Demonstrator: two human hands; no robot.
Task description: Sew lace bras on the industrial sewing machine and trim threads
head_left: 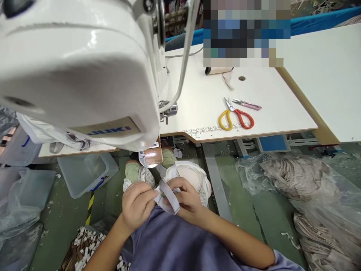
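Observation:
A white bra with lace edging hangs over my lap, its moulded cup showing behind my fingers. My left hand pinches the near end of a pale grey-white bra strap. The strap bends into a loop between both hands. My right hand has its fingers curled round the other side of that loop, in front of the cup. Some of the strap and fabric is hidden behind my fingers. Just beyond my hands is the head of a white sewing machine.
Scissors with yellow and red handles and pink thread snips lie on the white sewing table. A clear plastic bin stands on the floor at left. Bagged beige fabric bundles lie at right.

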